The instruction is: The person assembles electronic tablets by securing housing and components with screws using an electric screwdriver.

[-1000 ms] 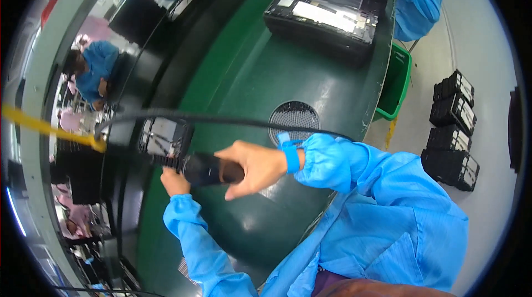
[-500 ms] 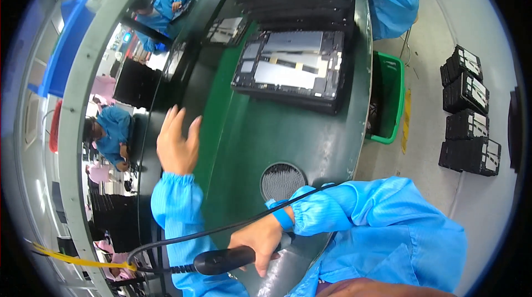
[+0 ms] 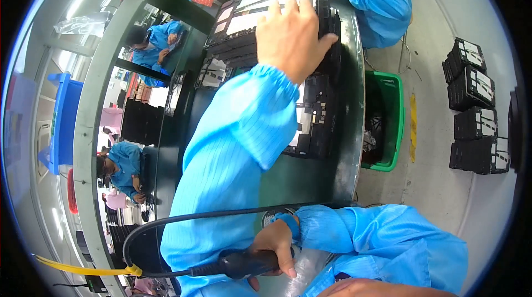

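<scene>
My left hand reaches far forward over a tall stack of opened tablet bodies. Its fingers are spread and the thumb stands apart; whether the fingertips touch the top one cannot be made out. Below that hand, a nearer opened tablet body, black with light battery panels, is partly covered by my sleeve. My right hand is wrapped around a black corded electric screwdriver close to my body. Just beyond the right wrist, a round dish shows only in part.
A green bin stands on the floor by the table's right edge. Several stacks of tablet bodies sit on the floor farther right. A co-worker's blue sleeve is at the far right corner. The screwdriver's black cable crosses my left arm.
My left hand has moved from the table's left side forward and right, over the far stack. My right hand keeps its hold on the screwdriver. The view has shifted.
</scene>
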Demonstrator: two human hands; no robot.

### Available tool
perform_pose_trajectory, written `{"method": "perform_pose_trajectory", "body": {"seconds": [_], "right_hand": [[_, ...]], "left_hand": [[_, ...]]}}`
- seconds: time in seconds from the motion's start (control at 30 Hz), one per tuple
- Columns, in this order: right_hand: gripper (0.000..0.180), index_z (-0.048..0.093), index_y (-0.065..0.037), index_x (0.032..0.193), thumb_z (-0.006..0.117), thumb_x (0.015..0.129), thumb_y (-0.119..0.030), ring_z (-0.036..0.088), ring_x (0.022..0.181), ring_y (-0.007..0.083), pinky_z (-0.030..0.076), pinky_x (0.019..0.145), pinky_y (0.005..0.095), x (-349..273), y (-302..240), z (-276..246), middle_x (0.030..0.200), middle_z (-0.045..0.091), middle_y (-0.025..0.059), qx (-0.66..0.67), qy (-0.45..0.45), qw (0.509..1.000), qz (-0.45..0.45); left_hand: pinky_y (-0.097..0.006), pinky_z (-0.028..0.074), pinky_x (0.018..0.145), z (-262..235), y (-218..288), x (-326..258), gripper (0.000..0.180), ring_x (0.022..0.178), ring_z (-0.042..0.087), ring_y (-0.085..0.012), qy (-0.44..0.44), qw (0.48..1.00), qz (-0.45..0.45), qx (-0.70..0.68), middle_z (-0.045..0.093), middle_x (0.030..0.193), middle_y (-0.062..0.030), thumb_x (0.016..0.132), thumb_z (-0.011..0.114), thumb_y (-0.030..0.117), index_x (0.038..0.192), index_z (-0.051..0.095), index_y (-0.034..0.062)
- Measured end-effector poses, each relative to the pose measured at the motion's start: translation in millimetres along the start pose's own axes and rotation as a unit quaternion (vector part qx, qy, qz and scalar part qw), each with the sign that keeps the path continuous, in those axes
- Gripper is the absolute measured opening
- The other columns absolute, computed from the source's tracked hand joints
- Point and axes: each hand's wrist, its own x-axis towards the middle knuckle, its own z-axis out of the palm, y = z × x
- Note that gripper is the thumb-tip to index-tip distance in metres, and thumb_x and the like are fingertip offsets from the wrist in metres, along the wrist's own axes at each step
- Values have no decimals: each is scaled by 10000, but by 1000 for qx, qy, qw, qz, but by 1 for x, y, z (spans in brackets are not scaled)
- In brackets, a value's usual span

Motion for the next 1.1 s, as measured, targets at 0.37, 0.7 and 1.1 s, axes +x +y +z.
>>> {"method": "perform_pose_trajectory", "body": {"seconds": [0.37, 0.7, 1.1], "right_hand": [[660, 473, 67, 1112, 834, 603, -147, 528, 443, 128, 396, 397, 245, -3, -6, -1, 587, 519, 55, 5, -4, 1000, -15], [525, 513, 61, 1020, 802, 622, -123, 531, 433, 108, 385, 371, 240, 3, 2, -9, 594, 538, 55, -53, 62, 996, 48], [552, 457, 73, 1128, 721, 656, -39, 649, 618, 216, 536, 544, 283, -19, -39, 9, 819, 636, 175, -135, 277, 951, -4]], "left_hand": [[-423, 493, 659, -37, -33, 24, 339, 729, 609, -380, -29, 998, 11, 48, 615, 765, -227, 695, 661, 207, 954, 618, -8], [-328, 512, 695, -141, -76, -99, 349, 756, 663, -265, 243, 949, -172, 107, 655, 829, -173, 656, 677, 60, 999, 628, 20], [-327, 502, 825, -189, 56, -425, 531, 920, 637, -310, 56, 929, -349, 111, 636, 1013, -187, 552, 600, -132, 1075, 591, -37]]}}
